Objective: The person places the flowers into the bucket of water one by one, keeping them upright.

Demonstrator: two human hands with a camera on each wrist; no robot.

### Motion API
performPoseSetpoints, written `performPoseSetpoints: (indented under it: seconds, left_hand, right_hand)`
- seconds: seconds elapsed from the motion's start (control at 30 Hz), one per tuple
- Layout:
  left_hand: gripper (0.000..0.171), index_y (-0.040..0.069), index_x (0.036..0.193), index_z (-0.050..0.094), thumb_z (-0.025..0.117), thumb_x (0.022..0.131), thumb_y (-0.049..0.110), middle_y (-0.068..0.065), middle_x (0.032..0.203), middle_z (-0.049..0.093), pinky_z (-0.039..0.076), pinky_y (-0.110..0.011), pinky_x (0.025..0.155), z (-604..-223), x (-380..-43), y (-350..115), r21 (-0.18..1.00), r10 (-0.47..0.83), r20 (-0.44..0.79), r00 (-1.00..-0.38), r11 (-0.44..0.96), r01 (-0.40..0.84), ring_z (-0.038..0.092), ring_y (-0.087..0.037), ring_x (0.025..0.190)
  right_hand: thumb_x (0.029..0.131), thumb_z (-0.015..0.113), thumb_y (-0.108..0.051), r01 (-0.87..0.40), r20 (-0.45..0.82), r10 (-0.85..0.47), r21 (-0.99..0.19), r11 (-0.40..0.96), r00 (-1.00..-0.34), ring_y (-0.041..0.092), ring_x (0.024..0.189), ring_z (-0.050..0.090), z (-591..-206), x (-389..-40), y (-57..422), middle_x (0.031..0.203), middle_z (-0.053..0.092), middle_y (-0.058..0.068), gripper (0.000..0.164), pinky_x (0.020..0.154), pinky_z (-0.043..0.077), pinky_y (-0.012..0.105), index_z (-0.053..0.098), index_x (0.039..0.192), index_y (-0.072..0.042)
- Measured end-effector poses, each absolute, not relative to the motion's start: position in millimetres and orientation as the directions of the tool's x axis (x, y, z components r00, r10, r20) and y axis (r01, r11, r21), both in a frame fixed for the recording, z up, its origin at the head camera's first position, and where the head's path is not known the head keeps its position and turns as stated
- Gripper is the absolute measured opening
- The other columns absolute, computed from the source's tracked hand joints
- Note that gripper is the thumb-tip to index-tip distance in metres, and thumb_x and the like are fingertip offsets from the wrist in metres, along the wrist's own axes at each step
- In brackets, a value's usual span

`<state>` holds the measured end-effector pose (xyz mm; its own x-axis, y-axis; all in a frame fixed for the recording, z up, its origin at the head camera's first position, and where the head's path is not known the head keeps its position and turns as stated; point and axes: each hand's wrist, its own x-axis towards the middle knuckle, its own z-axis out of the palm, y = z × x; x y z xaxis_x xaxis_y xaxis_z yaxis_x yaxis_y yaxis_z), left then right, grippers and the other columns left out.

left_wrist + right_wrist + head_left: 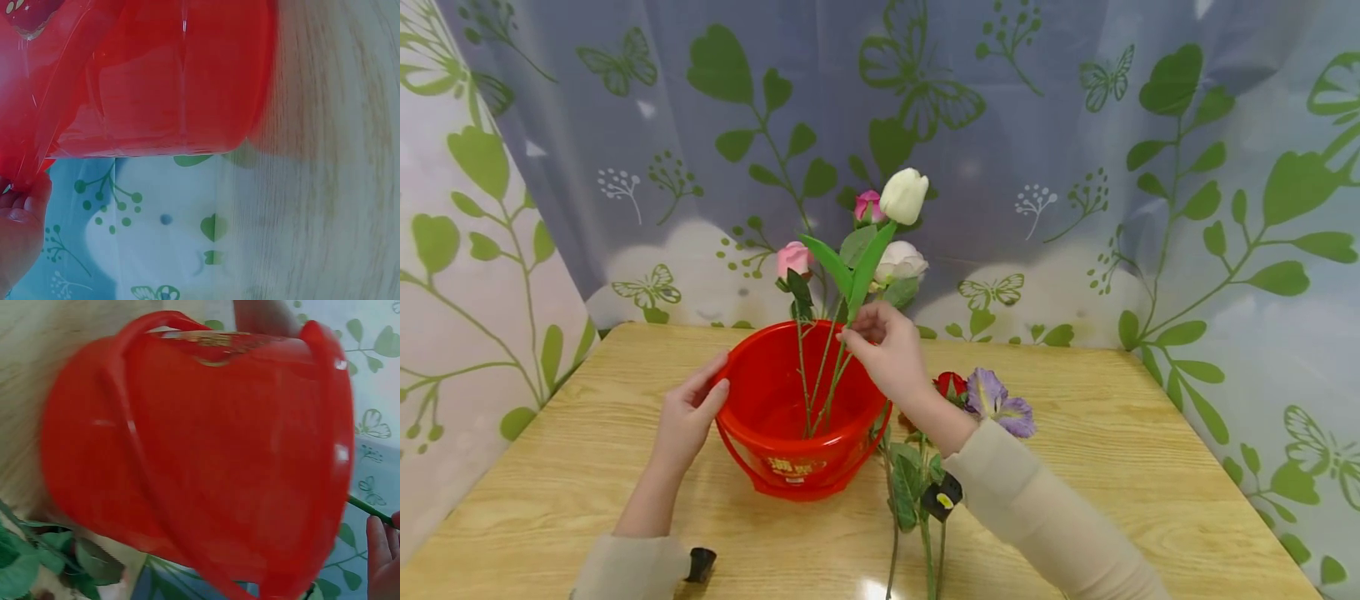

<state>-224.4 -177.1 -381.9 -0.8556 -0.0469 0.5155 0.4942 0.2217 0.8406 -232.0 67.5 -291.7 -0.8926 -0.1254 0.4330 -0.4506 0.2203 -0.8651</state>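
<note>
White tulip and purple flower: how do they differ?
The white tulip is closed and cup-shaped; the purple flower has spread petals. The white tulip stands above the red bucket, held by the right hand; the purple flower lies on the table. Both are flowers.

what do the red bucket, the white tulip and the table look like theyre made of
Red bucket: most likely moulded plastic, glossy; highlights shine along its smooth rim.
White tulip: seems artificial, perhaps foam or soft plastic, fairly matte; its petals are smooth and evenly coloured.
Table: wood or wood-look laminate, I can't tell which; grain shows, and bright glare suggests a slight sheen.
</note>
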Motion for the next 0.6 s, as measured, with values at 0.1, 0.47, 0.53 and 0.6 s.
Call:
performPoseSetpoints:
  seconds: [0.1, 0.47, 0.53, 0.6]
  left_hand:
    - [0.035, -0.011, 0.12, 0.049, 0.052, 0.088, 0.003, -0.027, 0.122, 0.046, 0.041, -0.011, 0.081, -382.7, -225.0, -177.8, 0.837, -0.043, 0.515, -0.856, 0.237, 0.492, 0.046, 0.006, 0.103]
    - [0.034, -0.01, 0.12, 0.049, 0.051, 0.087, 0.001, -0.027, 0.121, 0.046, 0.041, -0.01, 0.081, -382.1, -224.6, -177.8, 0.837, -0.043, 0.516, -0.855, 0.237, 0.493, 0.047, 0.006, 0.102]
    - [0.034, -0.011, 0.12, 0.049, 0.051, 0.087, 0.0, -0.027, 0.121, 0.046, 0.041, -0.011, 0.081, -382.2, -224.5, -177.8, 0.839, -0.043, 0.516, -0.855, 0.228, 0.495, 0.047, 0.006, 0.102]
    - [0.034, -0.011, 0.12, 0.049, 0.051, 0.087, 0.0, -0.027, 0.122, 0.046, 0.04, -0.011, 0.081, -382.3, -224.5, -177.9, 0.837, -0.041, 0.52, -0.853, 0.221, 0.5, 0.047, 0.006, 0.103]
  right_hand:
    - [0.082, 0.061, -0.004, -0.428, 0.404, -0.143, -0.866, 0.258, -0.904, 0.02, 0.076, 0.058, -301.4, -232.0, 66.8, 0.087, 0.057, 0.01, 0.015, 0.063, 0.05, 0.026, 0.054, 0.094, 0.001]
    - [0.08, 0.062, -0.003, -0.44, 0.397, -0.188, -0.817, 0.374, -0.898, 0.019, 0.073, 0.058, -316.7, -233.3, 57.2, 0.084, 0.059, 0.009, 0.014, 0.06, 0.049, 0.023, 0.057, 0.092, 0.001]
    - [0.08, 0.063, -0.003, -0.443, 0.399, -0.194, -0.805, 0.395, -0.896, 0.018, 0.073, 0.058, -318.1, -233.7, 55.2, 0.084, 0.06, 0.008, 0.013, 0.061, 0.049, 0.022, 0.058, 0.091, 0.0]
    - [0.079, 0.063, -0.003, -0.445, 0.398, -0.199, -0.792, 0.417, -0.895, 0.018, 0.074, 0.059, -319.5, -234.3, 53.4, 0.083, 0.06, 0.008, 0.013, 0.062, 0.049, 0.021, 0.058, 0.091, 0.0]
